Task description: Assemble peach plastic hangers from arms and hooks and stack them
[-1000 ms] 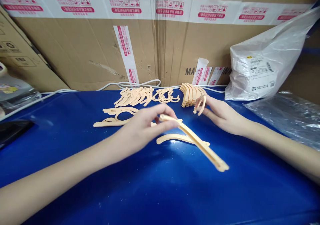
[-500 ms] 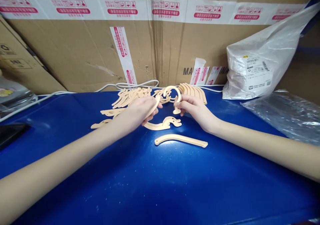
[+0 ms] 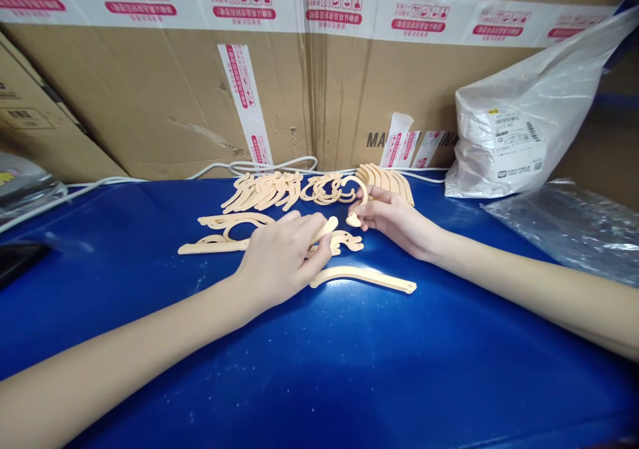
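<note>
My left hand (image 3: 284, 256) rests low on the blue table (image 3: 319, 362), fingers closed round a beige wooden piece (image 3: 325, 228) whose end sticks out past my fingertips. A scrolled beige piece (image 3: 344, 241) lies just beyond it. My right hand (image 3: 394, 219) pinches a curved hook-shaped piece (image 3: 358, 196) near the stacks at the back. A long curved beige strip (image 3: 364, 278) lies flat on the table in front of both hands.
Piles of beige cut-outs (image 3: 264, 193) and a stack of curved strips (image 3: 389, 179) lie along the back. Flat pieces (image 3: 219, 233) lie left. Cardboard boxes (image 3: 200, 90) wall the back; white cables (image 3: 269, 167), a white plastic bag (image 3: 519, 136) and clear plastic (image 3: 574, 229) sit right.
My left hand came down towards the table with its piece. The right hand drew the hook piece slightly back to the right. A second ago the left hand held a long assembled piece up.
</note>
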A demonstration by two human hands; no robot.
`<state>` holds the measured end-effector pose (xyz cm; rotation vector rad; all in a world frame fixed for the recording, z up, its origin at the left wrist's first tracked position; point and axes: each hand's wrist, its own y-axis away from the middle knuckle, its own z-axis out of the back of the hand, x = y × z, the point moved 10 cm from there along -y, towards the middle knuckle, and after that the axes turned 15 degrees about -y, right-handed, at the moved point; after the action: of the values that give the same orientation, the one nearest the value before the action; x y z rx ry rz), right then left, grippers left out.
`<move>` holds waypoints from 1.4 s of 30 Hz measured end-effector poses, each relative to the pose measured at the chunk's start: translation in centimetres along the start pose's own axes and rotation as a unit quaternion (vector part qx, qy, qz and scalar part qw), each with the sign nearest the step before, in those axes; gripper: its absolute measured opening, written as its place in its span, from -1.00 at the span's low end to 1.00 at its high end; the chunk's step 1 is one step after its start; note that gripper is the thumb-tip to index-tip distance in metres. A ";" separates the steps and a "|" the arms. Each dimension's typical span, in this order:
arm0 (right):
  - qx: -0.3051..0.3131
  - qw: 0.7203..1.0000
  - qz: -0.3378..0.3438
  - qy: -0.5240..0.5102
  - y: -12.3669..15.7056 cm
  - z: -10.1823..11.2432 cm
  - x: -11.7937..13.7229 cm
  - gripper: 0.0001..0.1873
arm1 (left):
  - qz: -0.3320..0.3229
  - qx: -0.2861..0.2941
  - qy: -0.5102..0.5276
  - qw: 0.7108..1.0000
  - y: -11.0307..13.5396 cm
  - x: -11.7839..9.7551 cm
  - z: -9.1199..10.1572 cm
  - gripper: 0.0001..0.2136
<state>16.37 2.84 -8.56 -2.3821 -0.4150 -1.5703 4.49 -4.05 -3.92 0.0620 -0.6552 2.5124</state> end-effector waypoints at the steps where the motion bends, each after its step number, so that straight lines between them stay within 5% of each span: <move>1: 0.001 1.000 -0.001 -0.004 0.0 0.0 0.0 -0.73 | -0.013 -0.011 0.005 1.000 0.0 -0.2 0.1 -0.76; 7: 0.008 1.000 -0.007 -0.019 0.0 -0.2 -0.3 -0.68 | -0.087 -0.034 0.025 0.995 0.3 -1.4 0.2 -0.75; 13: 0.036 0.999 -0.027 -0.005 0.1 -1.0 -0.7 -0.52 | -0.096 -0.008 0.056 0.994 0.2 -1.3 -0.4 -0.74; 18: 0.045 0.998 -0.027 -0.023 0.0 -0.8 -0.7 -0.58 | -0.095 0.014 0.073 0.993 0.1 -1.3 -1.2 -0.72; 42: 0.003 1.000 -0.001 0.021 -0.1 -0.3 -0.6 -0.61 | -0.141 -0.037 -0.047 0.988 0.6 -1.9 -1.7 -0.73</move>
<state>15.87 2.81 -9.00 -2.3401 -0.4121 -1.6144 5.95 -4.69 -6.01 0.2318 -0.7222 2.2218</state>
